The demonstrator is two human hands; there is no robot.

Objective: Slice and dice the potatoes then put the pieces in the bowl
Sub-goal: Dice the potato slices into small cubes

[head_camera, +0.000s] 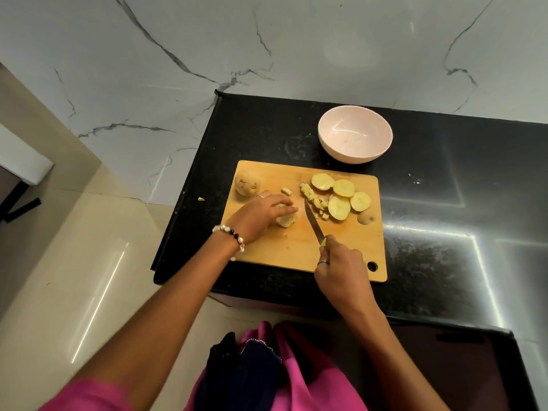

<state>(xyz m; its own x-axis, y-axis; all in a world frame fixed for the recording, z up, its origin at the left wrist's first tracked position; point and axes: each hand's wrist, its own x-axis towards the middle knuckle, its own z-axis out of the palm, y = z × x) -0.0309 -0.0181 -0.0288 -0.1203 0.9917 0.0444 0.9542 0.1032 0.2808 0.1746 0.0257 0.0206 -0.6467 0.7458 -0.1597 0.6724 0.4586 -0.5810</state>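
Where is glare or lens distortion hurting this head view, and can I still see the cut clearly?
Head view: bright streaks of glare cross the black counter right of the cutting board; wide-angle bending curves the counter edges; the knife and the potato piece under the left hand are evenly lit and fairly sharp.

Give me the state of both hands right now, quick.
Left hand: holds the potato piece down on the board.
Right hand: gripping the knife handle.

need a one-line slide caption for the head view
Left hand steadies potato on cutting board; right hand holds knife; bowl empty.
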